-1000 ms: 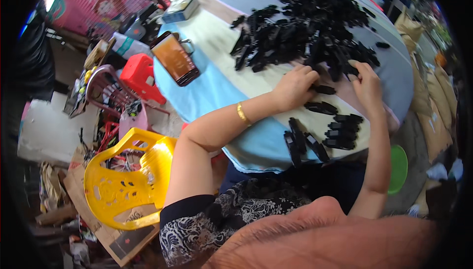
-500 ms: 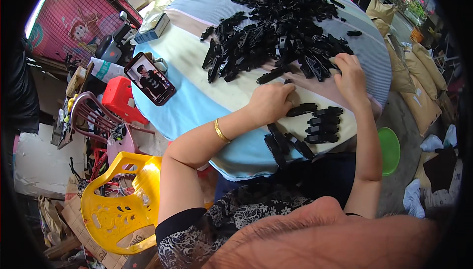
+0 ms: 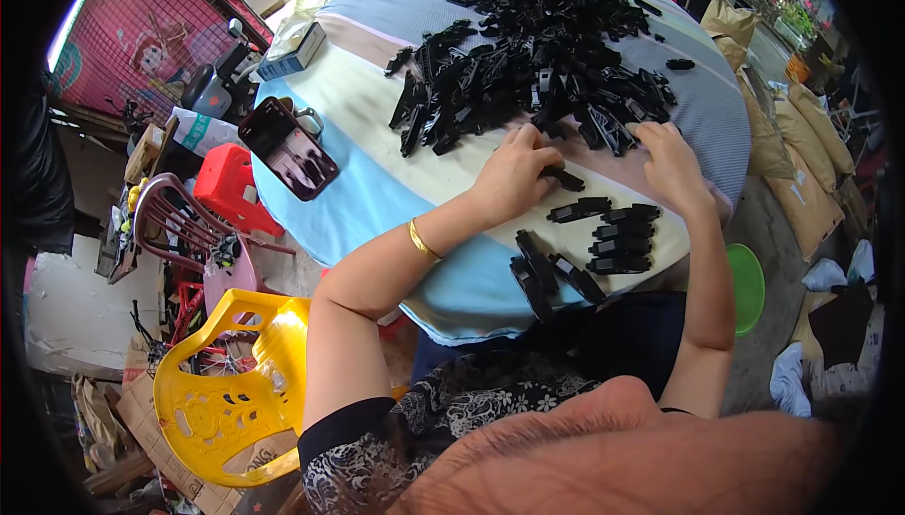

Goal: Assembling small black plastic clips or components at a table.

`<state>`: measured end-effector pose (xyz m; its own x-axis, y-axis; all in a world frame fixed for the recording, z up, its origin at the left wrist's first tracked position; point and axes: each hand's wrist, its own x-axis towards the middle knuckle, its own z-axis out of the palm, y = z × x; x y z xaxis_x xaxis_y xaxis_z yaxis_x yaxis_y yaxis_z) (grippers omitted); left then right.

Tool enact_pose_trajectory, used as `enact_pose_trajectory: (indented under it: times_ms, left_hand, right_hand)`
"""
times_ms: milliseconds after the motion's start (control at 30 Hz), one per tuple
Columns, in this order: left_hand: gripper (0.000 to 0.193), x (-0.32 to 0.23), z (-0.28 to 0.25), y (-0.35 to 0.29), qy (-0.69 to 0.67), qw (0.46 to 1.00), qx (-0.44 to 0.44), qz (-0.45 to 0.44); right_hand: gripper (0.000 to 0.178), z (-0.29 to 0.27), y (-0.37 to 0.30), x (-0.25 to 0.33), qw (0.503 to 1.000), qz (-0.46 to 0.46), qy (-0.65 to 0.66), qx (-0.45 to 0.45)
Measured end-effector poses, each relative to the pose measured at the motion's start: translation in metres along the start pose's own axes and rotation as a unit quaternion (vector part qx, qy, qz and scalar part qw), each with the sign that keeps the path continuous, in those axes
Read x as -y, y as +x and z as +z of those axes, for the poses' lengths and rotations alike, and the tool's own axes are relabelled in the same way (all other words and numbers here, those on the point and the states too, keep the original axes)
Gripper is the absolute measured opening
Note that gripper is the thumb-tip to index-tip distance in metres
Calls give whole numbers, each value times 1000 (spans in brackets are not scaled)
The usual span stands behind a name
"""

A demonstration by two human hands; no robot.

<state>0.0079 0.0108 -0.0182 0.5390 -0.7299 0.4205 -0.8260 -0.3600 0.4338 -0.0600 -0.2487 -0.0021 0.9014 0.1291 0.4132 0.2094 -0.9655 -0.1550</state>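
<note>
A big heap of black plastic parts (image 3: 556,44) lies on the cloth-covered table. At its near edge my left hand (image 3: 512,180), with a gold bangle on the wrist, has its fingers bent round a small black plastic part (image 3: 566,179) that sticks out to the right. My right hand (image 3: 673,164) is at the heap's right near edge, fingers drawn together; whether a part is between the fingertips I cannot make out. Closer to me lie a stack-like row of several parts (image 3: 620,244), one lone part (image 3: 579,210) and a loose group of 3 (image 3: 537,270).
A phone (image 3: 288,149) leans against a cup at the table's left, beside a tissue box (image 3: 294,51). A yellow plastic chair (image 3: 226,392) and a red stool (image 3: 226,190) stand on the left. At right are a green basin (image 3: 745,289) and brown sacks (image 3: 801,195).
My left hand has shifted up and left toward the heap, and a black part now shows beside its fingers. My right hand has drawn slightly back toward me. The phone's picture has changed.
</note>
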Motion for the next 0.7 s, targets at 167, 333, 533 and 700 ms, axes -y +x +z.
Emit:
enact_pose_trajectory:
  times_ms: [167,333,533,700]
  left_hand:
    - [24,-9,4,-2,-25,999,38,13]
    - [28,-8,0,1,-81,996,33,-22]
    - [24,-3,4,-1,-89,995,35,-29]
    - [24,-11,8,-4,-82,996,-1,-39]
  right_hand:
    - [41,-1,-7,-7,996,56,44,-49]
    - [34,-7,-10,-7,987,156,18,36]
    - [30,6,-10,-11,992,112,39,-46]
    - [26,-19,-5,2,956,192,222,14]
